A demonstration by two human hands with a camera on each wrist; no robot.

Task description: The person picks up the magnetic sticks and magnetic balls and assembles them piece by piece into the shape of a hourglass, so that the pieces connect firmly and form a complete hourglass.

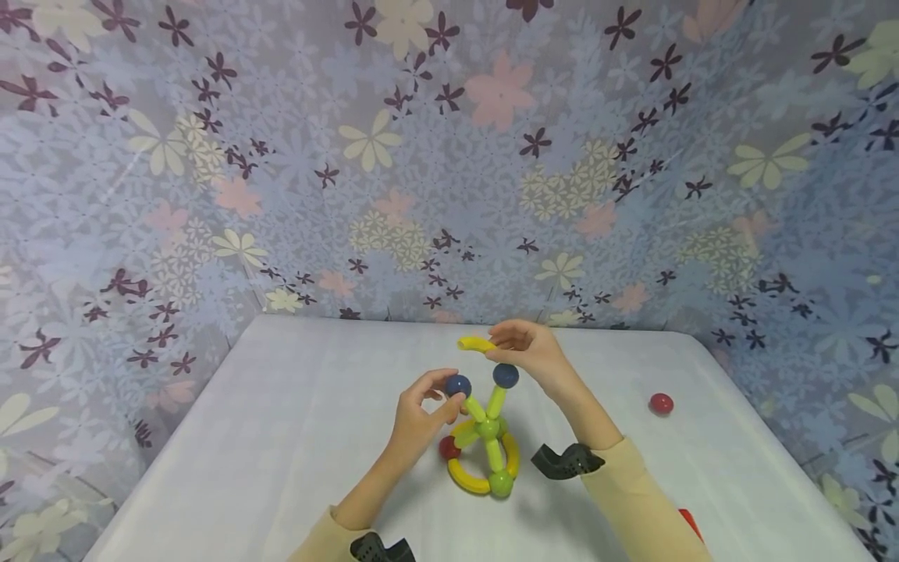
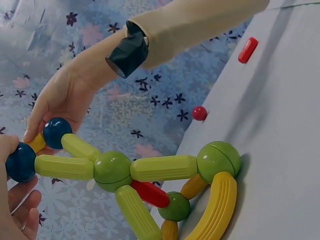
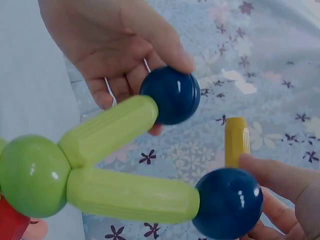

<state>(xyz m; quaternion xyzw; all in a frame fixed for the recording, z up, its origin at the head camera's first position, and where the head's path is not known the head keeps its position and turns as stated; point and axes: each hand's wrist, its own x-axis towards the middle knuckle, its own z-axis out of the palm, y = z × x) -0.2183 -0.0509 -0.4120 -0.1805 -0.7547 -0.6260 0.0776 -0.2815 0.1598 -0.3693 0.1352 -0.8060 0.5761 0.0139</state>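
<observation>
A toy structure of rods and balls stands on the table, with a ring of curved yellow rods [image 1: 468, 478] at its base. Green rods rise from a central green ball [image 2: 112, 171] to two blue balls. My left hand [image 1: 416, 414] pinches the left blue ball [image 3: 171, 95] between thumb and fingers. Just above the right blue ball [image 1: 506, 375], my right hand [image 1: 534, 355] pinches a curved yellow rod [image 1: 474, 343] by one end. The rod's other end points left, free in the air. A red ball [image 1: 449, 447] sits in the base ring.
A loose red ball [image 1: 662, 403] lies on the white table [image 1: 295, 421] to the right. Nearer the front right, a red rod [image 1: 691, 523] is partly hidden by the right sleeve. A flowered cloth [image 1: 449, 156] hangs behind the table.
</observation>
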